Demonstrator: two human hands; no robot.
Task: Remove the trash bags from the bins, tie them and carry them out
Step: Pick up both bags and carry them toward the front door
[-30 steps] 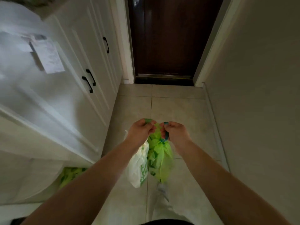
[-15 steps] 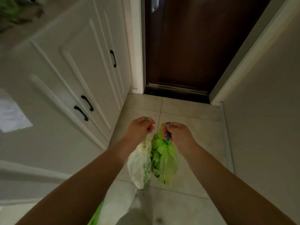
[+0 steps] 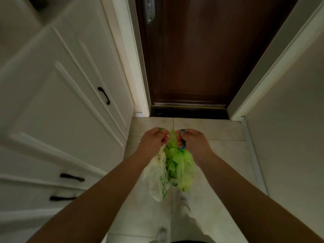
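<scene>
In a narrow entry hall, I am holding two trash bags out in front of me, just short of a closed dark wooden door (image 3: 201,58). My left hand (image 3: 154,140) is gripping the gathered neck of a white bag with green print (image 3: 157,179), fingers curled around it. My right hand (image 3: 192,141) is clamping the bunched top of a green bag (image 3: 182,169), where a blue tie (image 3: 183,146) is showing below my fingers. The two fists are sitting close side by side, and I cannot tell whether they are touching. Both bags are hanging clear of the tiled floor (image 3: 219,163), pressing against each other. White cabinets (image 3: 61,102) with black handles (image 3: 103,95) are running along my left, and a plain wall (image 3: 289,146) is standing on my right.
</scene>
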